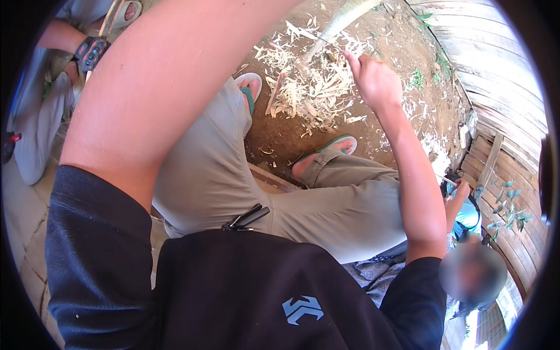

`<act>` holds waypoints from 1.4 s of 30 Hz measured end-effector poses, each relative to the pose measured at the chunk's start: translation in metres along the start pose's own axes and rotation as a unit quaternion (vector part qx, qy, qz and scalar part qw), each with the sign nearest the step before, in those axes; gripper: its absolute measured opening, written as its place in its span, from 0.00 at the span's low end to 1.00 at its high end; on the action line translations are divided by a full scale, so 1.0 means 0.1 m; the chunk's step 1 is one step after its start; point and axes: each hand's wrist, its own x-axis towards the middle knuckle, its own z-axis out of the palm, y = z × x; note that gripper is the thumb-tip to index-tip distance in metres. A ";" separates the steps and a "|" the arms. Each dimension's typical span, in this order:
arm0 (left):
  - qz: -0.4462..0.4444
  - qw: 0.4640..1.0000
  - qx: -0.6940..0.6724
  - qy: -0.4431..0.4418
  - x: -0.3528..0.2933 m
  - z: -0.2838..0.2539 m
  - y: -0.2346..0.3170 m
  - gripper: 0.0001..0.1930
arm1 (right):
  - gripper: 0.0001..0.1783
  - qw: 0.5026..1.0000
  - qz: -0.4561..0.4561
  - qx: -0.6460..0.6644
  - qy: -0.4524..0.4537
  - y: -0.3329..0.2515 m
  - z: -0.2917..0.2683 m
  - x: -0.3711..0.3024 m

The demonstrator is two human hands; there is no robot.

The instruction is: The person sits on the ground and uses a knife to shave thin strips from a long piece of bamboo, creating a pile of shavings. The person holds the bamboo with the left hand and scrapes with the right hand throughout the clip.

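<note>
My right hand (376, 81) is closed, its thumb stretched along the handle side of a thin-bladed knife (326, 42); the handle is hidden in my fist. The dark narrow blade crosses a pale, shaved length of wood (349, 18), which slants down from the top edge toward the ground. My left arm (175, 76) reaches up past the top edge, so that hand lies outside the picture. Below the wood, a heap of curled wood shavings (315, 93) covers the brown dirt between and ahead of my sandalled feet.
Another person's wristwatch-wearing arm (92, 52) and grey-trousered leg (38, 125) are close at the left. A second person (466, 219) sits near my right elbow, gripping a thin stick. A plank wall (496, 52) runs along the right, with a leafy plant (510, 213) beside it.
</note>
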 end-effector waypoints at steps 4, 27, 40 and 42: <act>-0.002 1.000 0.018 -0.016 0.01 -0.05 -0.04 0.19 | 0.36 1.000 -0.017 -0.002 0.008 -0.03 0.18 0.03; -0.022 0.999 -0.022 -0.012 0.07 -0.05 -0.07 0.20 | 0.32 0.996 -0.027 0.033 0.078 0.25 0.44 0.18; -0.028 0.997 -0.025 -0.070 0.04 -0.07 -0.07 0.20 | 0.36 0.999 -0.029 0.033 -0.009 0.00 0.54 0.26; -0.037 0.993 -0.046 -0.100 0.05 -0.06 -0.11 0.21 | 0.34 0.996 -0.043 0.047 0.056 0.11 0.39 0.23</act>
